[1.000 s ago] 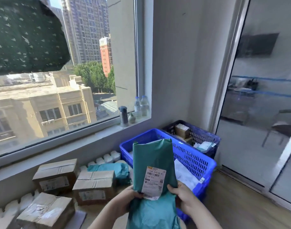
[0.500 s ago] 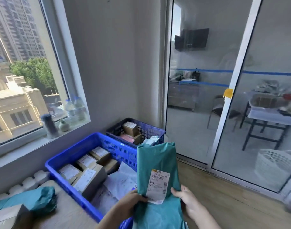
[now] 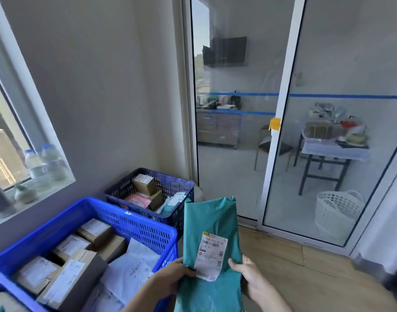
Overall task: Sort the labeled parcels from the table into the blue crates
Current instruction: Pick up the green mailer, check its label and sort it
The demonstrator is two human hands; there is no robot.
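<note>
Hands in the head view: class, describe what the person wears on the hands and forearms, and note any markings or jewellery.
Both the left hand and right hand are bare: no gloves, rings or markings show. The left forearm and right forearm are uncovered too, with no sleeve, watch or bracelet in view.

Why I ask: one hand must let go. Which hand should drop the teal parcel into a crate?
Probably left: the left hand grips the teal parcel beside the bright blue crate; the right hand holds its far edge.
</note>
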